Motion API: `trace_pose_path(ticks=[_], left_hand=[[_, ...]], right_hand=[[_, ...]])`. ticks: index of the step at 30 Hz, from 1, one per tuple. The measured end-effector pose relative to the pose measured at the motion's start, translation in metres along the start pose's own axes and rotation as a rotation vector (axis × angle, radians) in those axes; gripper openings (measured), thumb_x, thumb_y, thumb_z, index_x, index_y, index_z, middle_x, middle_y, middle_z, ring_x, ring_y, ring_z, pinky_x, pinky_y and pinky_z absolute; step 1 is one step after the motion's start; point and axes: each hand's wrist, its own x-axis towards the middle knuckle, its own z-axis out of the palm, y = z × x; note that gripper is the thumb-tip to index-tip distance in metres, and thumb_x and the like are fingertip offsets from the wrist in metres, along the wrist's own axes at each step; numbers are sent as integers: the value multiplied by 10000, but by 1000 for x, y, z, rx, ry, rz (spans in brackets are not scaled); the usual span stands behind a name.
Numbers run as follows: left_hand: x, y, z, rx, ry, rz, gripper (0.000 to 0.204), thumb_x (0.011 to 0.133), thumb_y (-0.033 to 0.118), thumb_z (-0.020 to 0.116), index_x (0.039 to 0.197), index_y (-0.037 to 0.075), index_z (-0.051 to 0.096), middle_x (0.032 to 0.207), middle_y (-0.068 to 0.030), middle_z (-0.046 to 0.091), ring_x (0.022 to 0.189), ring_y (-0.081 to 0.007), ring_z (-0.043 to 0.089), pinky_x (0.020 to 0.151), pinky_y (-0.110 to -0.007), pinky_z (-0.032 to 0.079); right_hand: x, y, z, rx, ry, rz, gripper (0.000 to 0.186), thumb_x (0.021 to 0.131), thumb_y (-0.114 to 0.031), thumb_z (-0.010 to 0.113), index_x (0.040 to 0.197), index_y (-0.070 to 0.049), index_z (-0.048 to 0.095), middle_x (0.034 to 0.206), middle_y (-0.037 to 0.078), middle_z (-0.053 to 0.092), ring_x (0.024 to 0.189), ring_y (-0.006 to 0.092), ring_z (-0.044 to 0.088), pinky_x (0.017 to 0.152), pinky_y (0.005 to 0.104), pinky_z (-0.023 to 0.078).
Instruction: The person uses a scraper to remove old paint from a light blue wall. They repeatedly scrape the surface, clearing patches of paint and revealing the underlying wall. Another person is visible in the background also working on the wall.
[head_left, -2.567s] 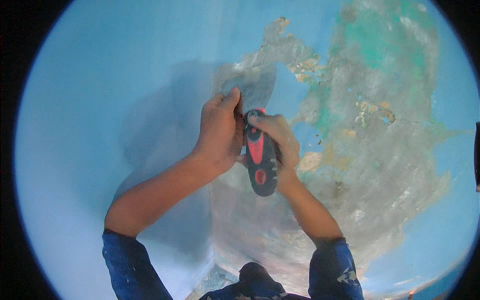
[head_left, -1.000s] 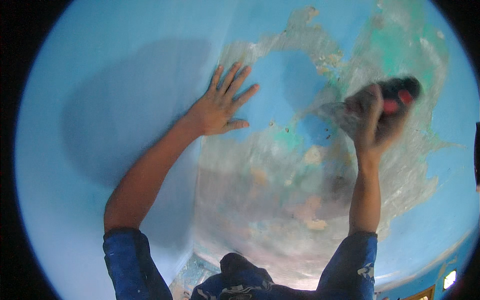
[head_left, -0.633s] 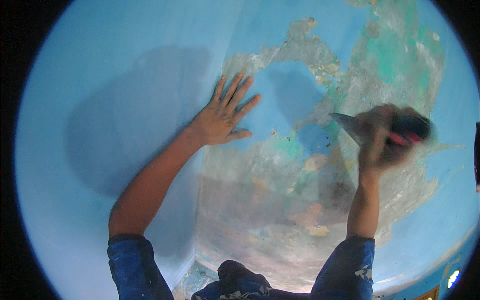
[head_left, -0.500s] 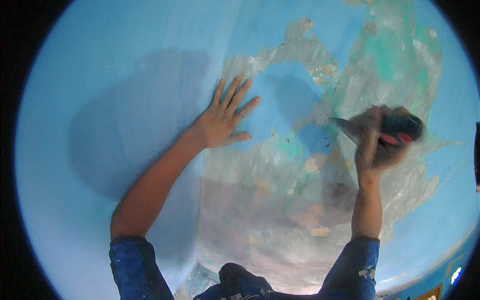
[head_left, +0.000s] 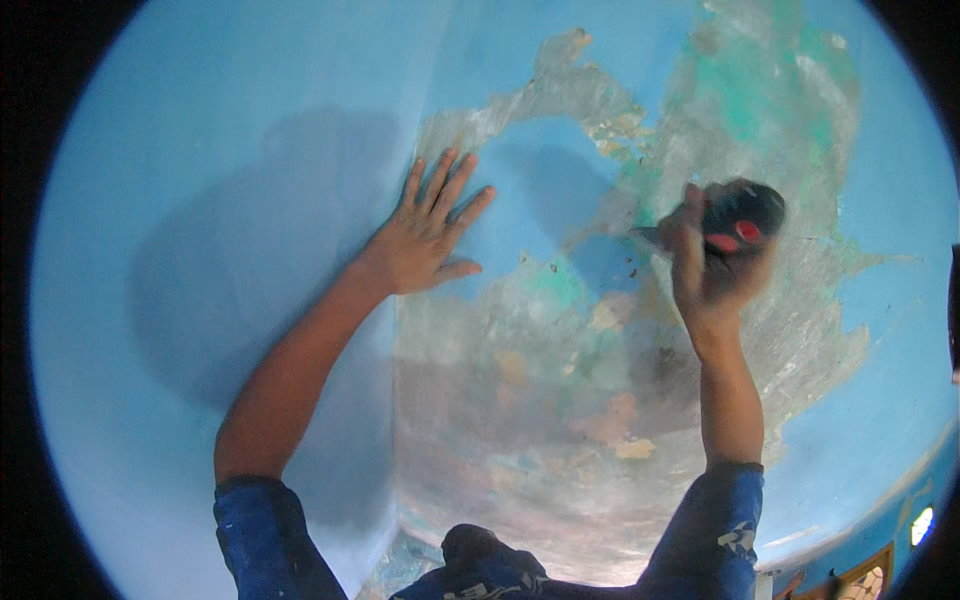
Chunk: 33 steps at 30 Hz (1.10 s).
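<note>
My left hand (head_left: 425, 235) rests spread on the blue wall near the inside corner, its fingertips reaching the edge of the grey, flaking patch (head_left: 520, 390). To its right, my right hand (head_left: 700, 270) grips a scraper (head_left: 745, 205) by its black-and-red handle, with the dark blade pointing left against the patched wall. The hand and tool are slightly blurred, and much of the blade is hidden or hard to make out. Both forearms rise from the lower edge in dark blue sleeves.
A plain blue wall (head_left: 170, 420) on the left bears my shadow and meets the patched wall at a corner. Peeled areas show grey, green and beige. At the lower right are a wooden-framed opening (head_left: 865, 575) and a small bright opening (head_left: 922, 525).
Both hands were together at the scraper; my left hand has since let go and spread on the wall. The scraper went right, and over the last half second shifted a little left and up.
</note>
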Motion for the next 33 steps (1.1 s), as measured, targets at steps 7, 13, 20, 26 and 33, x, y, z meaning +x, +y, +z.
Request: trace_pose_path(ticks=[7,13,20,26,33], left_hand=[[-2,4,-2,-5,-23,-7,942,888,682,457,1585,171,82,1631,-207,-47,1502,-421,-43,1189,-645,14],[1,1,2,5,-4,-13,929,898,677,443,1585,167,80,1628,-217,-54,1499,-426,-51,1188,-645,3],[-1,-2,7,44,-11,4,927,902,698,395,1584,161,70,1626,-222,-50,1498,-431,-52,1186,-647,-7],[-4,-4,12,3,16,11,948,895,660,475,1584,158,60,1626,-225,-50,1497,-432,-63,1180,-656,-1],[-2,-4,11,-18,9,1,951,891,641,517,1583,153,85,1622,-235,-54,1497,-437,-54,1180,-656,6]], right_hand=[[-4,6,2,-176,-101,-4,244,898,12,671,1066,-26,498,725,75,622,650,127,632,571,271,517],[-2,-1,7,28,-24,39,234,886,-17,686,1040,-20,509,764,89,645,672,144,664,593,280,528],[2,-10,7,192,73,153,315,836,-71,749,1060,-23,532,761,73,644,626,125,631,584,249,503],[5,-1,12,-53,64,25,248,850,-71,740,1002,-24,549,739,72,646,608,120,628,563,256,503],[8,-20,18,358,162,228,290,853,-79,729,1052,6,536,723,78,655,611,141,652,557,271,509]])
